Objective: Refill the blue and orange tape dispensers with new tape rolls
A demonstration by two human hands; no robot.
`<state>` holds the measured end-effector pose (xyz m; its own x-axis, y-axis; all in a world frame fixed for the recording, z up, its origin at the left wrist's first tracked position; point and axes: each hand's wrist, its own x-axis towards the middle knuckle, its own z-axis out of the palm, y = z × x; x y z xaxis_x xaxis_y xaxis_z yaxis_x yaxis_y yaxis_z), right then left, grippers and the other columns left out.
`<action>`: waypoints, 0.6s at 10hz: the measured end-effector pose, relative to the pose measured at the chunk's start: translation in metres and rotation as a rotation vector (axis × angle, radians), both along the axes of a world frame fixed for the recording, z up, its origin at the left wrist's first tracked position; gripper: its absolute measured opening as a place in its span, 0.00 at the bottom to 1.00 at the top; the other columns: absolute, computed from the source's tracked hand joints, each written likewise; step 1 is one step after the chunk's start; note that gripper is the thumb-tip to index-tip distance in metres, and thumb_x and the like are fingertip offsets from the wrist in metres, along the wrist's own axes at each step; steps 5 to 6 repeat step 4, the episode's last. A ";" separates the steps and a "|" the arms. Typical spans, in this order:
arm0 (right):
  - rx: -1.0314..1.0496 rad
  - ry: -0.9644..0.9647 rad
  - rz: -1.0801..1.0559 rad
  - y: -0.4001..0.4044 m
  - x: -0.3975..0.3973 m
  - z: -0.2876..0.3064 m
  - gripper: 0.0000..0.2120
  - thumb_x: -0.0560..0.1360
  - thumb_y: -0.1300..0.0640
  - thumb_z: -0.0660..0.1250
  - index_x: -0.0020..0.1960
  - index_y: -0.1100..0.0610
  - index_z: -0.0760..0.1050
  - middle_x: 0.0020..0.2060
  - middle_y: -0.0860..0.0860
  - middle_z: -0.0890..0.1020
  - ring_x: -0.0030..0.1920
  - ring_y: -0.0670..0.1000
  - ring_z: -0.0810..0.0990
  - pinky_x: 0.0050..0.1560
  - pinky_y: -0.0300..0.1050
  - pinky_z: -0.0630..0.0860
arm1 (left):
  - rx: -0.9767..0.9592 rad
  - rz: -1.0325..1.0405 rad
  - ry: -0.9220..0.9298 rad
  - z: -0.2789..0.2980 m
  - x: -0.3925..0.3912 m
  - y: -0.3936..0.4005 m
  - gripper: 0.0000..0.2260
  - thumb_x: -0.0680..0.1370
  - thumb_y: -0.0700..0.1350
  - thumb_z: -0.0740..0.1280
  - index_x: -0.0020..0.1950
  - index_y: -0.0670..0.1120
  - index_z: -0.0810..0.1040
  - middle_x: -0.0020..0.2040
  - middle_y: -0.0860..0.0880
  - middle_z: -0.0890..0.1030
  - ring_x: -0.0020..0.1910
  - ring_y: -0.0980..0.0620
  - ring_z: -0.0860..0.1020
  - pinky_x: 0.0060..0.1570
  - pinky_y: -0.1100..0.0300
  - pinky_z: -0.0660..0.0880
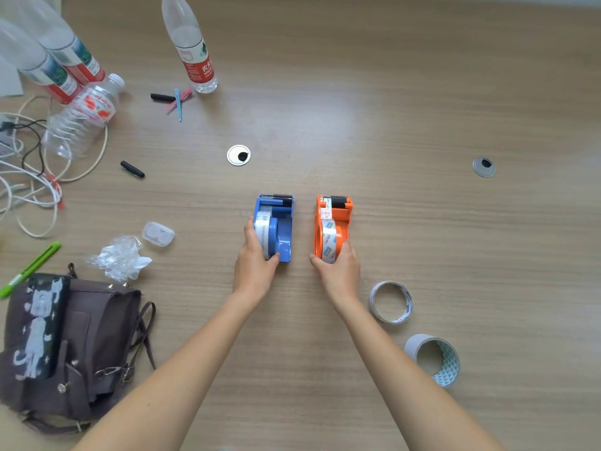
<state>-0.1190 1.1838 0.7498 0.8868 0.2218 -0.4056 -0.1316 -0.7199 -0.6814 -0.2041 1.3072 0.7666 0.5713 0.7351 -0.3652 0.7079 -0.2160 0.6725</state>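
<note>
Surface: wood-grain surface (406, 92) filled the view; no edge visible except a pale strip at the top right
Open room: far half and right side lay bare; a clear lane ran between the two dispensers
Blue dispenser: blue dispenser (276, 227) sat at centre, cutter end pointing away, a tape roll seated in it
Orange dispenser: orange dispenser (332, 227) sat just beside it to the right, parallel, apart, also holding a roll
Left grip: left hand (255, 266) was wrapped on the near end of the blue dispenser, fingers over the roll's left side, thumb at the near right
Right grip: right hand (338, 271) was closed on the near end of the orange dispenser and its roll
Spare rolls: thin tape ring (391, 302) and a wider patterned roll (434, 359) lay near the right forearm
Left clutter: crumpled plastic wrap (120, 257), small clear case (158, 234), dark bag (65, 346), green cutter (31, 268), cables (29, 177), water bottles (192, 47)
Grommets: two cable grommets (238, 155) beyond the dispensers, well apart
</note>
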 end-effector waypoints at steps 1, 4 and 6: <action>0.021 -0.001 0.015 -0.001 0.000 0.003 0.27 0.65 0.51 0.76 0.58 0.62 0.71 0.57 0.56 0.75 0.59 0.56 0.74 0.57 0.49 0.73 | -0.005 -0.007 0.003 0.000 0.000 0.001 0.37 0.73 0.40 0.69 0.76 0.49 0.52 0.65 0.43 0.76 0.58 0.38 0.76 0.53 0.51 0.73; 0.051 -0.037 0.023 -0.005 0.002 0.012 0.53 0.57 0.42 0.79 0.73 0.58 0.57 0.71 0.56 0.64 0.73 0.54 0.61 0.71 0.55 0.63 | 0.000 -0.044 -0.004 0.013 -0.013 0.002 0.44 0.71 0.52 0.73 0.77 0.48 0.49 0.76 0.51 0.61 0.71 0.48 0.66 0.59 0.53 0.69; 0.051 -0.037 0.023 -0.005 0.002 0.012 0.53 0.57 0.42 0.79 0.73 0.58 0.57 0.71 0.56 0.64 0.73 0.54 0.61 0.71 0.55 0.63 | 0.000 -0.044 -0.004 0.013 -0.013 0.002 0.44 0.71 0.52 0.73 0.77 0.48 0.49 0.76 0.51 0.61 0.71 0.48 0.66 0.59 0.53 0.69</action>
